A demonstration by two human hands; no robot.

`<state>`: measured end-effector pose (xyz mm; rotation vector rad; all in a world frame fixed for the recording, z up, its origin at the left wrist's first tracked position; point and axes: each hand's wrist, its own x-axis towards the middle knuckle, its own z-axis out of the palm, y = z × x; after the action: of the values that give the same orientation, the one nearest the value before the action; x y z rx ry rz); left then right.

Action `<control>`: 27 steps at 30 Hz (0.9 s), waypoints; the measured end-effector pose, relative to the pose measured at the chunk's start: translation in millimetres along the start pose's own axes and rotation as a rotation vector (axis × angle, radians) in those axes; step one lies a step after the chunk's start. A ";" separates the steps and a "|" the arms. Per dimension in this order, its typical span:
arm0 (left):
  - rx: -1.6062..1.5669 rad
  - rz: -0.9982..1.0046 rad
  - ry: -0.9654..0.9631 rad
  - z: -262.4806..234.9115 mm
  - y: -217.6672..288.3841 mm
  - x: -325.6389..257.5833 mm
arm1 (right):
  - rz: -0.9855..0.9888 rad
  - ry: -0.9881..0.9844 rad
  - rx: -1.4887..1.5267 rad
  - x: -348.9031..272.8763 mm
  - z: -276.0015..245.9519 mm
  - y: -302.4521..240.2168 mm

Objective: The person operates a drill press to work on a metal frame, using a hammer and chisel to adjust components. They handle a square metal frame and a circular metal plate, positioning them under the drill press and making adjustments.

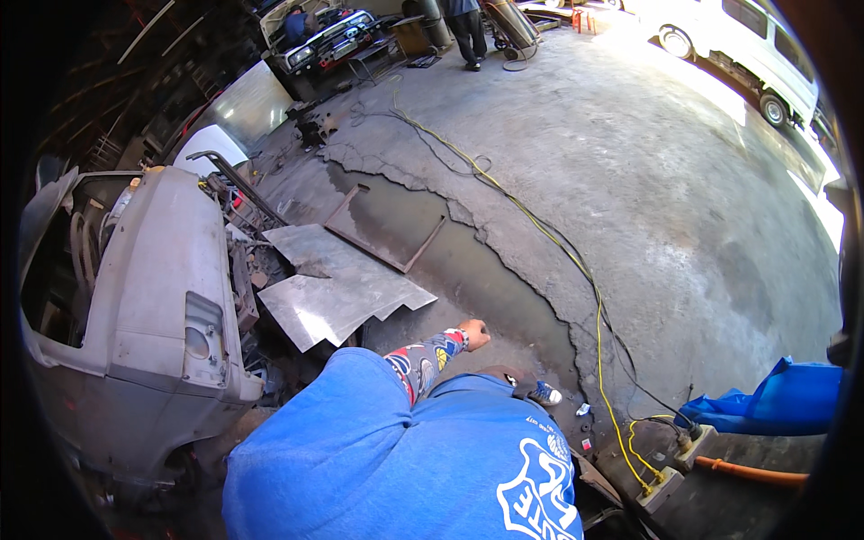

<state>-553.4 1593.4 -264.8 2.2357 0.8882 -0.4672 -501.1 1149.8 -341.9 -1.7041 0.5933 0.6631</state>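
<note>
My left hand (476,335) hangs in front of my body above the wet concrete floor, with a watch (464,339) at the wrist and a patterned sleeve on the forearm. Its fingers look curled in, and no object shows in them. Nearest to it on the left lies a bent sheet of bare metal (337,283) with stepped edges, apart from the hand. Against that sheet rests a thin rusty metal frame (382,258), partly over a puddle (477,270). My right hand is out of view; my blue shirt fills the lower middle.
A stripped grey vehicle body (153,270) stands at the left. Yellow and black cables (549,236) cross the floor to a socket box (661,490). A blue cover (765,400) lies at the right. Far off are a person (466,31), gas cylinders (511,22) and a white van (747,45).
</note>
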 end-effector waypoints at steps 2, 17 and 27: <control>0.052 -0.051 -0.062 4.1 -5.5 -5.9 | 0.002 0.002 0.006 0.8 1.0 -0.2; 0.039 -0.285 -0.165 12.9 -43.0 -26.6 | 0.001 0.004 -0.003 10.2 -2.8 1.4; 0.025 -0.192 -0.195 20.8 -28.7 -21.3 | -0.062 -0.001 -0.002 7.1 -28.9 44.1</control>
<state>-590.3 1584.3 -281.2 2.0933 1.0014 -0.7747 -523.0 1111.8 -372.0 -1.7171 0.5371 0.6209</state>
